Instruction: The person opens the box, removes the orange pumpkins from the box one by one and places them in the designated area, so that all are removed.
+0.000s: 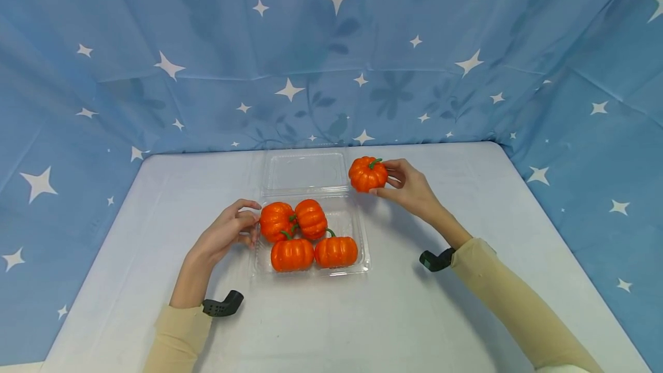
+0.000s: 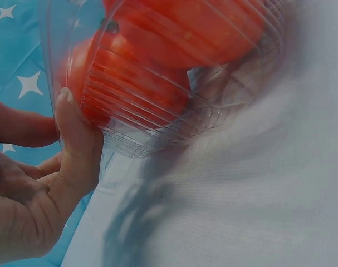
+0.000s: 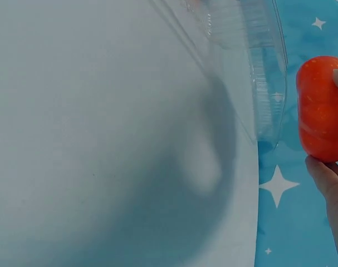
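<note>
A small orange toy pumpkin (image 1: 366,174) with a green stem is held between the thumb and fingers of my right hand (image 1: 411,190), raised above the table to the right of a clear lid. In the right wrist view, this pumpkin (image 3: 322,114) is partly cut off at the edge. Several similar pumpkins (image 1: 336,252) sit in a clear plastic box (image 1: 348,216), two along the front and two behind. My left hand (image 1: 225,236) is at the box's left side. Its thumb and fingers (image 2: 75,125) pinch the box's edge in the left wrist view.
The box's clear lid (image 1: 307,169) lies folded back behind it, toward the far table edge. A white cloth covers the table (image 1: 321,327). Behind and beside it hangs a blue curtain (image 1: 290,33) with white stars. Each wrist wears a black device (image 1: 224,305).
</note>
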Action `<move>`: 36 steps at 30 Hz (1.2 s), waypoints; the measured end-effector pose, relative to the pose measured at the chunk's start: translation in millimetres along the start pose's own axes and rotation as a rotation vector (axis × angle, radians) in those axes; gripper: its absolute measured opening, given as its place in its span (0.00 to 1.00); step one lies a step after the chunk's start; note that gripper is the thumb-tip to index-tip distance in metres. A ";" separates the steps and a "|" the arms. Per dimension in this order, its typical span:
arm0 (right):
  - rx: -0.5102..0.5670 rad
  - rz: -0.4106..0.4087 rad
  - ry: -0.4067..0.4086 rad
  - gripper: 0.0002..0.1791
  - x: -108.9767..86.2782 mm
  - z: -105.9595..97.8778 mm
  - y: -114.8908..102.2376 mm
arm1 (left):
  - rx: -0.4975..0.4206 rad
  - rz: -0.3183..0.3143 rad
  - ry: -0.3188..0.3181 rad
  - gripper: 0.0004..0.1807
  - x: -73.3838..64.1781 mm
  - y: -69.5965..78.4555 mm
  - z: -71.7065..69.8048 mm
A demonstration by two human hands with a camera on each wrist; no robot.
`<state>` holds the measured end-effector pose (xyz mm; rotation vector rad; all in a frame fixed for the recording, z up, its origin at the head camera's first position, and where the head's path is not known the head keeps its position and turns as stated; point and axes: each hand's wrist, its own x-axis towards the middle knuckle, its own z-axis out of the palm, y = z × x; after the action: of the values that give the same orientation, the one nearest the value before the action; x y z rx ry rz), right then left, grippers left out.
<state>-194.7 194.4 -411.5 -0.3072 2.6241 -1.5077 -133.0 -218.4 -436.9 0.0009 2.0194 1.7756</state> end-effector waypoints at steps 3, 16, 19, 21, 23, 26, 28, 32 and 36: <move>-0.014 0.010 0.010 0.39 2.9 -0.3 2.3 | 0.003 -0.001 -0.001 0.21 0.1 -0.8 -0.4; -0.053 0.094 0.034 0.40 17.1 -6.6 15.4 | 0.006 0.003 0.001 0.20 0.8 0.0 -0.4; -0.076 0.109 0.044 0.40 19.7 -7.7 19.4 | 0.004 0.005 0.000 0.20 0.5 0.0 0.0; -0.087 0.118 0.047 0.40 21.0 -8.1 22.4 | 0.000 0.003 0.001 0.20 0.2 0.1 0.5; -0.092 0.131 0.049 0.40 23.2 -7.9 25.6 | 0.000 0.002 -0.001 0.21 -0.2 0.5 0.7; -0.094 0.142 0.048 0.40 26.0 -7.0 29.0 | 0.002 -0.002 -0.003 0.21 -0.9 0.9 0.6; -0.093 0.149 0.050 0.40 27.8 -6.6 30.8 | 0.006 -0.006 -0.001 0.21 -1.4 0.8 0.7; -0.098 0.153 0.047 0.40 30.4 -5.9 32.3 | 0.003 -0.014 0.007 0.21 -1.8 1.2 1.2; -0.118 0.161 0.036 0.40 33.2 -5.7 32.9 | 0.005 -0.009 0.007 0.21 -1.8 1.5 0.9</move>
<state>-232.2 207.9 -436.5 -0.0762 2.6972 -1.3251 -131.5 -217.8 -434.9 -0.0126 2.0257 1.7675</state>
